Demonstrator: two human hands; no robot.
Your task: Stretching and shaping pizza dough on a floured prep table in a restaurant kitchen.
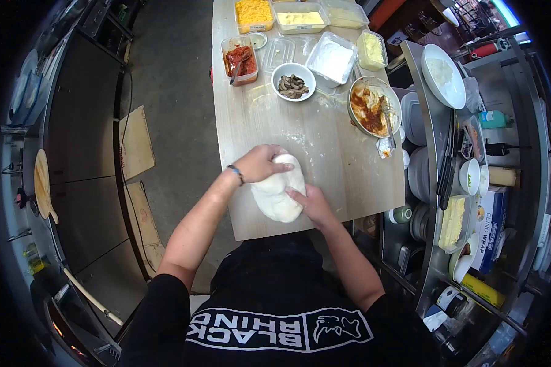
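A smooth, pale lump of dough (280,197) lies near the front edge of the wood-grain table (362,183). My left hand (264,164) grips its far left side, the thumb laid across the top. On the near right side my right hand (313,205) holds the dough, its thumb pressing into a fold in the middle. The fingers of both hands are partly hidden behind the dough. White flour (303,140) is scattered on the tabletop just beyond.
Farther back stand a white bowl of sliced mushrooms (294,87), a tub of red sauce (241,62), a tub of white powder (333,57) and a sauce-smeared bowl (372,108) with a fork. A steel shelf (434,174) with bowls and containers runs along the right.
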